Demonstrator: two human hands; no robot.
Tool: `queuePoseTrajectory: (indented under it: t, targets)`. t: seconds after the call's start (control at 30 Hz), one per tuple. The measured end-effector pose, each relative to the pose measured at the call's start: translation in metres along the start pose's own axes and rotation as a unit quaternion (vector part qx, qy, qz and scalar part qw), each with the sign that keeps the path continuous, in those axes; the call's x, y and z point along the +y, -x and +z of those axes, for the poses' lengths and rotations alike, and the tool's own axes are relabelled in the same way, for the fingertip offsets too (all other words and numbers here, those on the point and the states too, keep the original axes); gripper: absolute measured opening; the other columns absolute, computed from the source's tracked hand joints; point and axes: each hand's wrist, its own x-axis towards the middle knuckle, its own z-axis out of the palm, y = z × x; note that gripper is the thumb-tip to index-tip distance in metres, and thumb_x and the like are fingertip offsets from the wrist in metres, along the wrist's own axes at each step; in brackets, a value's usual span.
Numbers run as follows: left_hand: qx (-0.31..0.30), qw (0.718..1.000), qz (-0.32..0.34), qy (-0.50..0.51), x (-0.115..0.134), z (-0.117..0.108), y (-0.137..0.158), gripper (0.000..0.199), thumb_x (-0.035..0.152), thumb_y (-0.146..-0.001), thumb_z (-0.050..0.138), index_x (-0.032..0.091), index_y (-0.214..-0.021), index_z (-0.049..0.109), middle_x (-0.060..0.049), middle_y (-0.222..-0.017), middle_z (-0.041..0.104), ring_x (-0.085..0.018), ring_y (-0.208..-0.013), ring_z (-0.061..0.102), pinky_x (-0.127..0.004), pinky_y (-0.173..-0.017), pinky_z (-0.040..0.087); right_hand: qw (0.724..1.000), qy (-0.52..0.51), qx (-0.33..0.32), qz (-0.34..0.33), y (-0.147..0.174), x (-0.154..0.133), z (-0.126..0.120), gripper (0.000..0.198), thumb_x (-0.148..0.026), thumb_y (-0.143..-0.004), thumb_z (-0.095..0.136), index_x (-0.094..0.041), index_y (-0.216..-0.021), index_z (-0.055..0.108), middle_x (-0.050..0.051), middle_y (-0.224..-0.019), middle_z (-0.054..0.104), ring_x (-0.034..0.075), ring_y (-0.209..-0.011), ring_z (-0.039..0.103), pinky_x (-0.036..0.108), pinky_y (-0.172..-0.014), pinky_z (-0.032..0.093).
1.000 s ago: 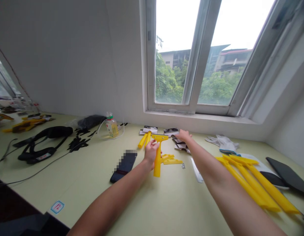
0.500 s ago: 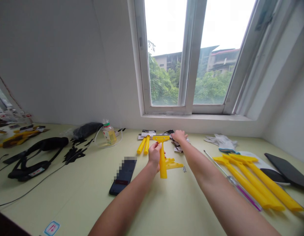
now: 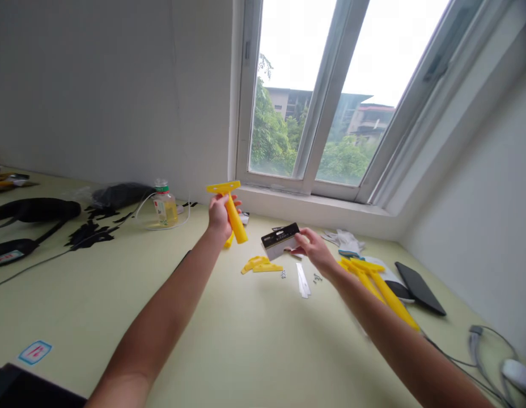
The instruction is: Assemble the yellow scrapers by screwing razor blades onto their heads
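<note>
My left hand (image 3: 220, 217) grips a yellow plastic scraper (image 3: 236, 220) by its handle, its wide head up, raised above the table near the window. Between the fingers of my right hand (image 3: 313, 249) is a black and white packaging card (image 3: 280, 240) with a hang hole. Below it lie yellow plastic scraper parts (image 3: 263, 264), a small cluster of metal screws or nuts (image 3: 283, 273), thin metal blades (image 3: 302, 281) and several small screws (image 3: 317, 278). More yellow scrapers (image 3: 390, 297) rest to the right, partly hidden by my right forearm.
A bottle of yellow liquid (image 3: 165, 207) stands at the back left beside a white cable. Black straps (image 3: 93, 234) and a black headset (image 3: 37, 218) lie further left. White gloves (image 3: 344, 240), a dark tablet-like slab (image 3: 420, 288) and cables (image 3: 475, 345) are on the right.
My left hand has lifted the scraper up and left. My right hand has drawn back from the rear pile and now holds a packaging card. The camera view has tilted and shifted.
</note>
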Motion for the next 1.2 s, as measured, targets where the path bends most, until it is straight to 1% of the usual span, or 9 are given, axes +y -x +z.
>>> queuePoseTrajectory:
  t: [0.1, 0.23, 0.33, 0.5, 0.63, 0.73, 0.87, 1.03, 1.2]
  targets:
    - [-0.001, 0.999, 0.031, 0.034, 0.001, 0.011, 0.003, 0.013, 0.015, -0.080, 0.051, 0.021, -0.090, 0.046, -0.001, -0.075, 0.061, -0.012, -0.053, 0.056, -0.022, -0.052, 0.042, 0.982, -0.182, -0.045, 0.028, 0.042, 0.000, 0.012, 0.033, -0.054, -0.084, 0.057, -0.023, -0.094, 0.050, 0.005, -0.095, 0.070, 0.022, -0.078, 0.072, 0.039, -0.068, 0.061]
    - [-0.038, 0.998, -0.035, 0.037, -0.029, 0.018, 0.016, 0.006, 0.015, -0.082, 0.046, 0.020, -0.083, 0.043, 0.000, -0.068, 0.055, -0.010, -0.050, 0.049, -0.023, -0.052, 0.041, 0.950, -0.302, -0.029, 0.073, 0.056, 0.000, 0.033, 0.032, -0.051, -0.082, 0.064, -0.024, -0.090, 0.049, 0.002, -0.083, 0.067, 0.019, -0.071, 0.069, 0.036, -0.062, 0.061]
    - [-0.048, 0.997, -0.051, 0.029, -0.045, 0.015, 0.017, 0.006, 0.013, -0.083, 0.044, 0.019, -0.084, 0.043, 0.000, -0.069, 0.054, -0.010, -0.052, 0.049, -0.024, -0.054, 0.042, 0.940, -0.327, -0.004, 0.093, 0.054, 0.003, 0.039, 0.031, -0.049, -0.081, 0.066, -0.024, -0.087, 0.050, 0.000, -0.078, 0.064, 0.015, -0.064, 0.066, 0.035, -0.061, 0.061]
    - [-0.021, 0.999, -0.025, 0.028, -0.050, 0.010, 0.012, 0.009, 0.015, -0.085, 0.045, 0.022, -0.084, 0.040, 0.002, -0.070, 0.052, -0.010, -0.054, 0.050, -0.023, -0.055, 0.042, 0.932, -0.346, 0.001, 0.106, 0.057, 0.003, 0.037, 0.026, -0.046, -0.083, 0.063, -0.025, -0.088, 0.049, 0.001, -0.082, 0.065, 0.018, -0.070, 0.066, 0.039, -0.061, 0.061]
    - [-0.037, 0.998, -0.042, 0.014, -0.060, 0.012, 0.024, 0.010, 0.016, -0.084, 0.049, 0.022, -0.086, 0.041, 0.002, -0.072, 0.054, -0.010, -0.054, 0.052, -0.023, -0.058, 0.045, 0.920, -0.375, -0.023, 0.110, 0.066, -0.008, 0.041, 0.017, -0.029, -0.078, 0.065, -0.024, -0.088, 0.052, 0.000, -0.091, 0.068, 0.018, -0.081, 0.068, 0.043, -0.080, 0.059]
    - [-0.068, 0.995, -0.064, -0.021, -0.068, 0.016, 0.035, 0.011, 0.018, -0.084, 0.053, 0.022, -0.088, 0.044, 0.001, -0.075, 0.057, -0.011, -0.059, 0.057, -0.026, -0.066, 0.050, 0.921, -0.376, -0.054, 0.086, 0.069, -0.014, 0.041, 0.032, -0.020, -0.070, 0.072, -0.024, -0.097, 0.056, 0.001, -0.103, 0.069, 0.019, -0.095, 0.067, 0.042, -0.091, 0.054]
    - [-0.115, 0.989, -0.088, -0.031, -0.068, 0.018, 0.041, 0.011, 0.015, -0.086, 0.050, 0.021, -0.094, 0.045, -0.002, -0.081, 0.061, -0.016, -0.075, 0.065, -0.034, -0.075, 0.054, 0.935, -0.342, -0.061, 0.076, 0.068, -0.014, 0.036, 0.040, -0.030, -0.066, 0.080, -0.023, -0.099, 0.059, 0.003, -0.103, 0.069, 0.021, -0.095, 0.067, 0.041, -0.087, 0.055]
    - [-0.138, 0.982, -0.129, -0.007, -0.066, 0.018, 0.045, 0.017, 0.011, -0.083, 0.052, 0.021, -0.095, 0.046, -0.005, -0.096, 0.062, -0.019, -0.089, 0.067, -0.039, -0.081, 0.054, 0.930, -0.351, -0.078, 0.077, 0.068, -0.009, 0.038, 0.040, -0.037, -0.071, 0.077, -0.023, -0.103, 0.057, 0.004, -0.102, 0.070, 0.021, -0.091, 0.068, 0.044, -0.083, 0.056]
    - [-0.125, 0.978, -0.166, 0.015, -0.067, 0.019, 0.051, 0.026, 0.007, -0.075, 0.058, 0.021, -0.095, 0.049, -0.004, -0.097, 0.061, -0.019, -0.094, 0.064, -0.042, -0.085, 0.055, 0.926, -0.364, -0.066, 0.069, 0.074, -0.007, 0.050, 0.043, -0.040, -0.071, 0.077, -0.023, -0.105, 0.055, 0.004, -0.107, 0.069, 0.023, -0.097, 0.067, 0.046, -0.086, 0.055]
